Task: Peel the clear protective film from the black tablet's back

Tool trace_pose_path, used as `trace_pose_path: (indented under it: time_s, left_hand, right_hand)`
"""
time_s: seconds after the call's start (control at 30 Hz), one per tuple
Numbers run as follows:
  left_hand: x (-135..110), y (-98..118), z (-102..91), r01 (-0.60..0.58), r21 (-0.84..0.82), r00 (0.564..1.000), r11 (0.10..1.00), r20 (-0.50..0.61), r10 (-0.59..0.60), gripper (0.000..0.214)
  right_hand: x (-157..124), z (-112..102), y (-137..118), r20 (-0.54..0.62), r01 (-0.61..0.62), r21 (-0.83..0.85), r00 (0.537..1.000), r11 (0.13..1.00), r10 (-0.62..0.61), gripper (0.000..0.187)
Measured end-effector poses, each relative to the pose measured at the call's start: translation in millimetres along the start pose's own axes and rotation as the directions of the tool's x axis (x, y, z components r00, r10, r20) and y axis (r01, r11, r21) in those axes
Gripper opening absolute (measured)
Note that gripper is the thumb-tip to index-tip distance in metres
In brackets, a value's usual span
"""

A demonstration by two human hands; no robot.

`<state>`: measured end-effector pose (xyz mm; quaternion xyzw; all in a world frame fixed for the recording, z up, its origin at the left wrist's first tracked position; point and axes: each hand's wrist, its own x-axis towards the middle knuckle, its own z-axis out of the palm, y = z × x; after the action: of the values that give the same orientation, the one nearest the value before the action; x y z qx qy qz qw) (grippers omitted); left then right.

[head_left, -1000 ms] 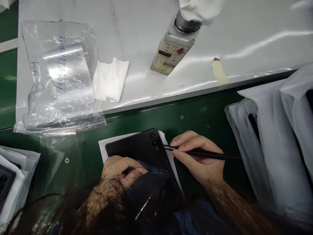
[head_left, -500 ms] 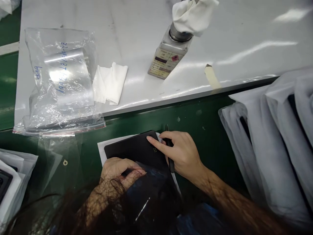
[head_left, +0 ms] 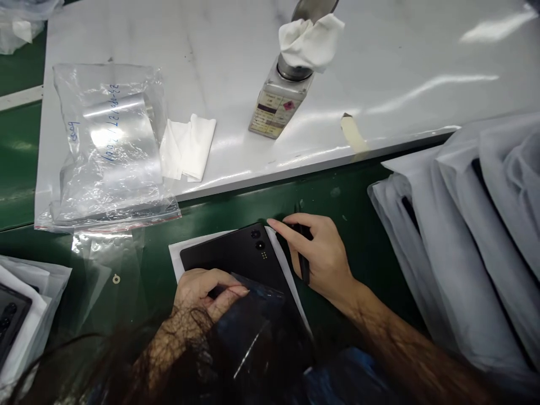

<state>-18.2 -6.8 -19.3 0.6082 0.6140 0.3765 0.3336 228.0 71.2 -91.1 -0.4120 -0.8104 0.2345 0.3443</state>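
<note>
**Q:** What's taking up the most room?

**A:** One glossy white tabletop [head_left: 379, 56] is spanning the top, above one smooth green surface [head_left: 350, 191]. A stack of three or so white fabric-like sleeves [head_left: 476, 242] is lying on the green at the far right.

**Q:** And the main item?

**A:** One black tablet [head_left: 228, 253] is lying on the green, on one white paper sheet [head_left: 175, 256]. Its matte back is showing two round lenses [head_left: 255, 234] and a tiny grid of gold contacts [head_left: 264, 255]. One dark glossy film [head_left: 257, 332] is covering its near end.

**Q:** What are the hands doing?

**A:** The left hand [head_left: 202, 292] is curled, gripping the film's edge. The right hand [head_left: 324, 253] is clenching one thin black stylus [head_left: 304, 259] against the palm, with its index finger reaching out just beyond the tablet's far corner.

**Q:** What else is around?

**A:** On the tabletop, one zip-top plastic bag [head_left: 112, 140] with blue handwriting is holding a clear film roll [head_left: 118, 129]. One folded white wipe [head_left: 188, 149] is lying beside it. One labelled square bottle [head_left: 278, 104] is standing nearby, topped by a crumpled white cloth [head_left: 310, 42]. One strip of beige tape [head_left: 352, 132] is clinging to the table's edge.
</note>
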Motion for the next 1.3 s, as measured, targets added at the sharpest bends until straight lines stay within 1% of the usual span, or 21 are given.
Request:
trace_pose_path:
  time_s: [0.07,0.1,0.13,0.17,0.2,0.23,0.3,0.33,0.47,0.73,0.83,0.97,1.1,1.23,1.3]
  left_hand:
    - [-0.7,-1.7,-0.3,0.017,-0.023,1.0,1.0,0.018,-0.016,0.009]
    - [-1.0,-2.1,-0.3,0.029,-0.032,0.999,0.999,0.023,-0.028,0.009]
    - [-1.3,-2.1,-0.3,0.04,-0.037,0.999,0.999,0.028,-0.039,0.008]
    - [-1.5,-1.9,-0.4,0.053,-0.037,0.998,0.998,0.026,-0.052,0.008]
    - [-1.5,-1.5,-0.4,0.062,-0.036,0.998,0.997,0.028,-0.062,0.008]
    - [-1.5,-1.0,-0.6,0.072,-0.035,0.997,0.997,0.03,-0.071,0.007]
    - [-1.1,-0.1,-1.2,0.085,-0.035,0.996,0.996,0.04,-0.084,0.007]
    - [-0.8,0.2,-1.7,0.086,-0.034,0.995,0.996,0.049,-0.085,0.006]
    - [-0.2,0.5,-3.9,0.07,-0.023,0.994,0.997,0.085,-0.067,0.004]
    - [-0.2,1.3,-4.3,0.107,-0.087,0.991,0.99,0.086,-0.1,0.003]
    - [0.2,2.0,-4.0,0.107,-0.09,0.992,0.99,0.075,-0.1,0.004]
    - [-0.4,2.0,-3.4,0.105,-0.077,0.993,0.991,0.061,-0.101,0.005]
    - [-0.4,1.2,-3.3,0.079,-0.055,0.996,0.995,0.053,-0.076,0.005]
    - [0.0,0.5,-3.8,0.076,-0.042,0.995,0.996,0.063,-0.073,0.004]
    - [0.0,0.4,-3.9,0.068,-0.041,0.996,0.997,0.066,-0.065,0.004]
  right_hand:
    - [-0.3,-3.7,-7.4,-0.036,0.022,0.161,0.999,0.987,-0.016,0.035]
    - [-0.8,-6.2,-12.3,-0.044,-0.007,0.263,0.999,0.965,0.019,0.034]
    - [-1.5,-9.2,-17.9,-0.034,-0.062,0.368,0.996,0.928,0.08,0.038]
    - [-2.2,-12.5,-24.0,-0.012,-0.12,0.462,0.99,0.879,0.142,0.044]
    - [-3.1,-16.0,-30.3,0.016,-0.172,0.536,0.981,0.827,0.194,0.046]
    - [-3.8,-19.4,-36.7,0.046,-0.219,0.588,0.97,0.779,0.238,0.04]
    - [-4.8,-24.9,-48.9,0.099,-0.281,0.647,0.953,0.709,0.287,0.018]
    - [-5.0,-26.6,-54.2,0.125,-0.303,0.662,0.947,0.685,0.297,0.01]
    - [-5.2,-25.8,-65.6,0.185,-0.34,0.693,0.936,0.636,0.299,0.013]
    - [-10.7,-18.6,-65.3,0.217,-0.409,0.728,0.899,0.55,0.381,0.018]
    - [-10.2,-17.7,-66.4,0.218,-0.414,0.73,0.895,0.543,0.389,0.018]
    - [-7.0,-15.8,-65.4,0.201,-0.393,0.724,0.907,0.567,0.371,0.021]
    - [-6.5,-14.8,-62.7,0.194,-0.373,0.721,0.918,0.584,0.346,0.019]
    - [-9.6,-13.9,-61.1,0.221,-0.399,0.739,0.905,0.543,0.363,0.019]
    - [-10.7,-13.4,-60.9,0.221,-0.391,0.757,0.907,0.524,0.358,0.019]
